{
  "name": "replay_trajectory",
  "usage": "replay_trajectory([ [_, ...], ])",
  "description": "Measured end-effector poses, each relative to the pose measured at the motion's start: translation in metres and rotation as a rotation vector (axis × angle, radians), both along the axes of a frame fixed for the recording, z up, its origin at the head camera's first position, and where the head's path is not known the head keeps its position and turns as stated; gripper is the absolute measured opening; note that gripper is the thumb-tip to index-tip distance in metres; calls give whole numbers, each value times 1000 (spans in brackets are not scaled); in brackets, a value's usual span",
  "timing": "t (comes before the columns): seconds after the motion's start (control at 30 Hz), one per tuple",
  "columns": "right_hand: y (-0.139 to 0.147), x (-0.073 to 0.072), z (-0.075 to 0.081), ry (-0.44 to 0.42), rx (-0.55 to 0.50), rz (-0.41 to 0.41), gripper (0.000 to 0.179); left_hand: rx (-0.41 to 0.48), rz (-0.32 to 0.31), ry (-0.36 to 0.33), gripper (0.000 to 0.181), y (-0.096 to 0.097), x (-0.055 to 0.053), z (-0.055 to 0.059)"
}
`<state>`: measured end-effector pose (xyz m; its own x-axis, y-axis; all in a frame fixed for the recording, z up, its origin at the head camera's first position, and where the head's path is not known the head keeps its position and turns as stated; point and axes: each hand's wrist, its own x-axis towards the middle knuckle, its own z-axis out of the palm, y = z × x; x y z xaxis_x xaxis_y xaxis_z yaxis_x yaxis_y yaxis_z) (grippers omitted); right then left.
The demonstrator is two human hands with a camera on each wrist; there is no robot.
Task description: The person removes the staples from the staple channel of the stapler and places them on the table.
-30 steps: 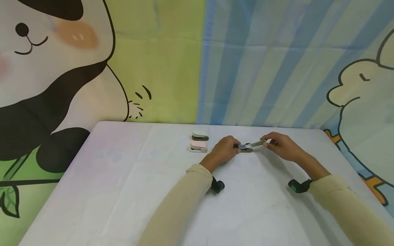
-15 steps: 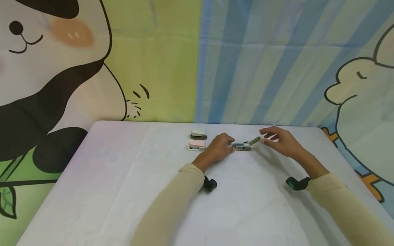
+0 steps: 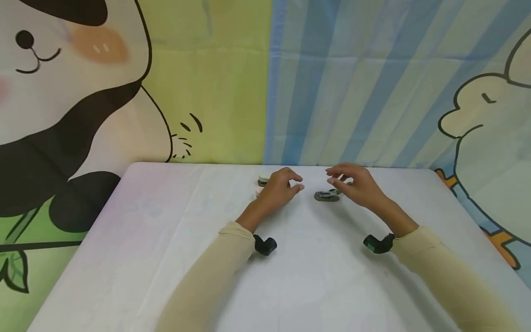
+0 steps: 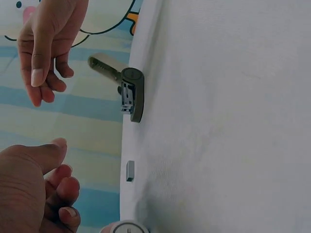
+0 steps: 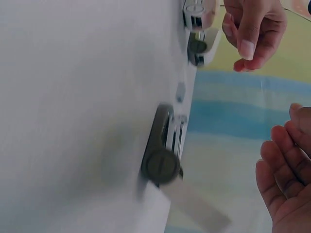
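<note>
A stapler with a dark olive base (image 3: 327, 196) lies on the table, its pale top arm (image 4: 104, 67) swung back and its metal magazine (image 4: 127, 98) exposed. To its left, my left hand (image 3: 279, 188) hovers with bent fingers and holds nothing. My right hand (image 3: 354, 184) is above the stapler's right end, fingers loosely curved around nothing, and covers part of the raised arm in the head view. A small grey block (image 4: 130, 171), like a short stick of staples, rests on the table left of the stapler.
Beyond my left hand stand a pink stapler (image 5: 209, 12) and a white-and-olive stapler (image 5: 204, 46), both partly hidden by that hand in the head view. The white table (image 3: 290, 286) ends at a patterned cloth backdrop (image 3: 332, 92).
My left hand has let go of the open stapler and moved left, in front of the other staplers. The right hand released the stapler's arm and shifted slightly left and up.
</note>
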<state>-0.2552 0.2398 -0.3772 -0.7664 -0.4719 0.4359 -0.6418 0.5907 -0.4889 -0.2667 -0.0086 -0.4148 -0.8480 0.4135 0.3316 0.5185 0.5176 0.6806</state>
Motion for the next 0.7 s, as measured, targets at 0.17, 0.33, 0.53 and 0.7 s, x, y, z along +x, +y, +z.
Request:
replay_trajectory([
  [0.17, -27, -5, -6, -58, -11, 34, 24, 47, 32, 45, 30, -26, 2, 2],
  [0.33, -50, -6, -15, -116, -34, 74, 25, 67, 57, 69, 36, -49, 2, 3],
  [0.53, -75, -8, -27, -207, -11, 136, 29, 82, 82, 8, 38, -83, 5, -4],
  [0.7, -94, -10, -38, -232, -16, 211, 32, 42, 73, -71, 36, -103, 8, -15],
])
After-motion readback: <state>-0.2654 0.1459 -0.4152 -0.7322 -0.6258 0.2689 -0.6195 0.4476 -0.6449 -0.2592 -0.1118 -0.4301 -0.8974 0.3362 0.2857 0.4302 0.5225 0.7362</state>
